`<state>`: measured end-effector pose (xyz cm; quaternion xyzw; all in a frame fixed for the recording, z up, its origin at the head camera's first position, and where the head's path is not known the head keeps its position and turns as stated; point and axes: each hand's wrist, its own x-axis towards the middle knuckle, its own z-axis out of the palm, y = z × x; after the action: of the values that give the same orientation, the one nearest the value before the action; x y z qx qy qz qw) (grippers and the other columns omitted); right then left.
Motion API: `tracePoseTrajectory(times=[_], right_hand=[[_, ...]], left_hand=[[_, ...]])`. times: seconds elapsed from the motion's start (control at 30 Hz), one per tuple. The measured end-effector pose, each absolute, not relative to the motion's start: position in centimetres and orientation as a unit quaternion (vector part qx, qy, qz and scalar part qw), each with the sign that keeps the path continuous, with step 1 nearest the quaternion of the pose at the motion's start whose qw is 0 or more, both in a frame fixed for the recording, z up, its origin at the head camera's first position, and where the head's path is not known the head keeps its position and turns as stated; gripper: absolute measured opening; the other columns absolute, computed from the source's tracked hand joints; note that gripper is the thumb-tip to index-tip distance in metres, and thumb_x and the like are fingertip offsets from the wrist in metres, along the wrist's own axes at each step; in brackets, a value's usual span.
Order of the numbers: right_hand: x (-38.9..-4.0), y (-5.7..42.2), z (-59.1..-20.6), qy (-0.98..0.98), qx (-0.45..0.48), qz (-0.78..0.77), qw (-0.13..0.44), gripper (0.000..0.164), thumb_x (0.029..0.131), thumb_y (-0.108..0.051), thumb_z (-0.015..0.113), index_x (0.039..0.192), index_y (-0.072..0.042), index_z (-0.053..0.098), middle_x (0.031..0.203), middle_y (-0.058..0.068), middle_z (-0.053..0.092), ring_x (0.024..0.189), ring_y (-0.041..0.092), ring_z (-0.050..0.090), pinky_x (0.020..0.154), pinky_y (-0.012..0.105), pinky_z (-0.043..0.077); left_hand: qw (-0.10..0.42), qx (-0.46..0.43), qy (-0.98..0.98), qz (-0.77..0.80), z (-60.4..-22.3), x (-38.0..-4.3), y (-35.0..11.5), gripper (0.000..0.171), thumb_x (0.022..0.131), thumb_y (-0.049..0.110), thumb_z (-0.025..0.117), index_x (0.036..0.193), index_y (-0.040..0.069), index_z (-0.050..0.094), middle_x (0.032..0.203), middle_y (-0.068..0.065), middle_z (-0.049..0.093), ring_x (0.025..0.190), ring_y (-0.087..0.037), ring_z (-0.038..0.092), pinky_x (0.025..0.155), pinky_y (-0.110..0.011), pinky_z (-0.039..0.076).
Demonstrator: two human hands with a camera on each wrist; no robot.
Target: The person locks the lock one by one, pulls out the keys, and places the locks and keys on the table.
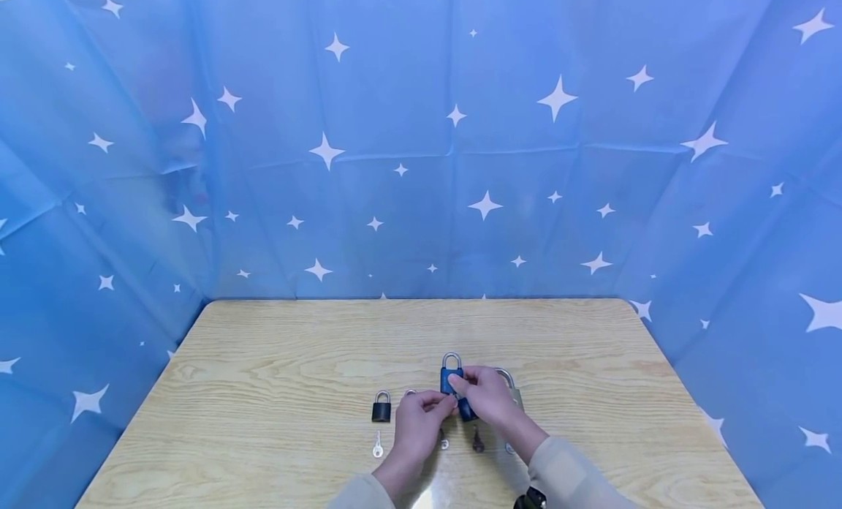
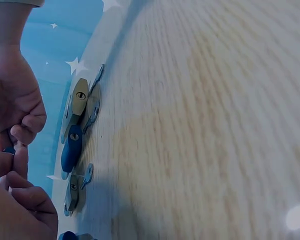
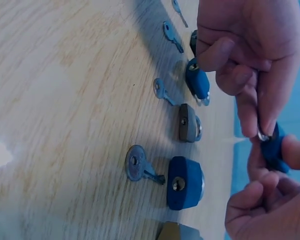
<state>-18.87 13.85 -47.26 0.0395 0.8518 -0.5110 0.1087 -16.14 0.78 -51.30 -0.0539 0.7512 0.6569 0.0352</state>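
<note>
In the head view my right hand (image 1: 490, 393) grips a small blue padlock (image 1: 450, 379) with its silver shackle pointing up. My left hand (image 1: 419, 420) is right below, fingertips at the padlock's underside. In the right wrist view the left thumb and finger pinch a small metal key (image 3: 264, 135) against the bottom of the blue padlock (image 3: 274, 152); most of the key is hidden by the fingers. The right hand (image 3: 270, 212) holds the body from the other side. In the left wrist view only a sliver of the padlock (image 2: 9, 150) shows between the two hands.
On the wooden table (image 1: 263, 363) stand several padlocks in a row: a black one (image 1: 381, 408), a dark blue one (image 1: 466, 411), a brass-coloured one (image 2: 79, 97), a grey one (image 3: 188, 122). Keys, including a silver key (image 1: 378, 445), lie before them. A starry blue curtain (image 1: 395, 129) surrounds the table.
</note>
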Motion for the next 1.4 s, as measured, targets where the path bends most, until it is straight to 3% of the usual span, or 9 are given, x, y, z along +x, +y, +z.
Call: tracePoseTrajectory(times=[0.33,0.53,0.8,1.2,1.4], right_hand=[[-18.6,13.9,-47.5,0.836,0.039,-0.534,0.121,0.025,0.096,-0.029,0.057,0.095,-0.006,0.066,0.090,0.005,0.063,0.086,0.021,0.055,0.071,0.031,0.043],[-18.5,14.0,-47.5,0.826,0.039,-0.548,0.126,0.027,0.096,-0.029,0.056,0.100,-0.004,0.066,0.090,0.006,0.063,0.085,0.023,0.057,0.071,0.032,0.044],[-18.6,14.0,-47.6,0.833,0.048,-0.537,0.123,0.025,0.096,-0.028,0.056,0.096,-0.006,0.066,0.088,0.005,0.062,0.085,0.022,0.056,0.069,0.030,0.042],[-19.0,14.0,-47.2,0.839,0.049,-0.529,0.120,0.023,0.096,-0.028,0.056,0.092,-0.007,0.064,0.086,0.004,0.056,0.084,0.020,0.049,0.073,0.035,0.039],[-19.4,14.6,-47.2,0.859,0.046,-0.497,0.113,0.021,0.095,-0.028,0.058,0.093,-0.009,0.067,0.088,0.003,0.061,0.084,0.018,0.052,0.074,0.035,0.042]], left_hand=[[0.044,-0.063,0.739,0.670,-51.5,-16.0,0.9,0.014,0.084,0.019,0.070,0.086,0.005,0.072,0.078,-0.009,0.072,0.076,-0.013,0.064,0.075,-0.032,0.047],[0.056,-0.065,0.723,0.685,-51.6,-15.9,0.9,0.014,0.083,0.016,0.070,0.088,0.003,0.071,0.080,-0.010,0.072,0.078,-0.018,0.066,0.075,-0.031,0.048],[0.054,-0.050,0.719,0.691,-51.6,-15.3,0.8,0.014,0.081,0.015,0.069,0.089,0.003,0.071,0.086,-0.009,0.072,0.080,-0.018,0.066,0.079,-0.032,0.049],[0.089,-0.021,0.704,0.705,-51.7,-14.3,0.9,0.014,0.082,0.010,0.068,0.090,-0.001,0.069,0.080,-0.015,0.072,0.077,-0.024,0.068,0.073,-0.028,0.051],[0.102,0.001,0.710,0.697,-51.4,-13.9,1.2,0.012,0.082,0.005,0.066,0.089,-0.004,0.068,0.080,-0.019,0.071,0.077,-0.027,0.068,0.071,-0.024,0.051]])
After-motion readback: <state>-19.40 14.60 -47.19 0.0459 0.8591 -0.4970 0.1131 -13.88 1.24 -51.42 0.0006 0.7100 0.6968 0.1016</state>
